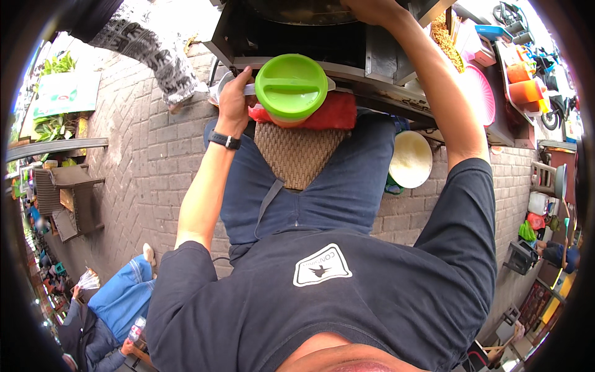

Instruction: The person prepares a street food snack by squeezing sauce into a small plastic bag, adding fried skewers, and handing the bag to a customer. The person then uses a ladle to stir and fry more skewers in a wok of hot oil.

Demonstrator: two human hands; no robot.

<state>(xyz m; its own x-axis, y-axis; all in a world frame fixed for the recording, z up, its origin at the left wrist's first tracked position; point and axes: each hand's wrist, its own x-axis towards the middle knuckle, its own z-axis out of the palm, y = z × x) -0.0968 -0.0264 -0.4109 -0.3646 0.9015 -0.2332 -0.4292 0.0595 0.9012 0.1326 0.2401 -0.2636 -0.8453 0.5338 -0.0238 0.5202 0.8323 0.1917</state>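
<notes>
My left hand (234, 100), below a black wristwatch, grips the pale handle of a plastic pitcher (290, 90) with a bright green lid. Something orange shows through the pitcher wall under the lid. Between my knees stands a woven wicker seat (297, 153), and a red cloth or bag (332, 111) lies on its far end. My right hand (372, 10) reaches to the top edge of the view, beside the rim of a dark round pan (302, 16). Its fingertips are partly cut off, so its grip is unclear. The pan sits over a metal cart frame (297, 65).
A white round tub (411, 160) with pale contents is by my right knee. Right of the cart are a pink plastic lid (479, 93) and orange jugs (525, 88). One person in patterned trousers (160, 60) stands at upper left; another in a blue skirt (123, 297) is at lower left.
</notes>
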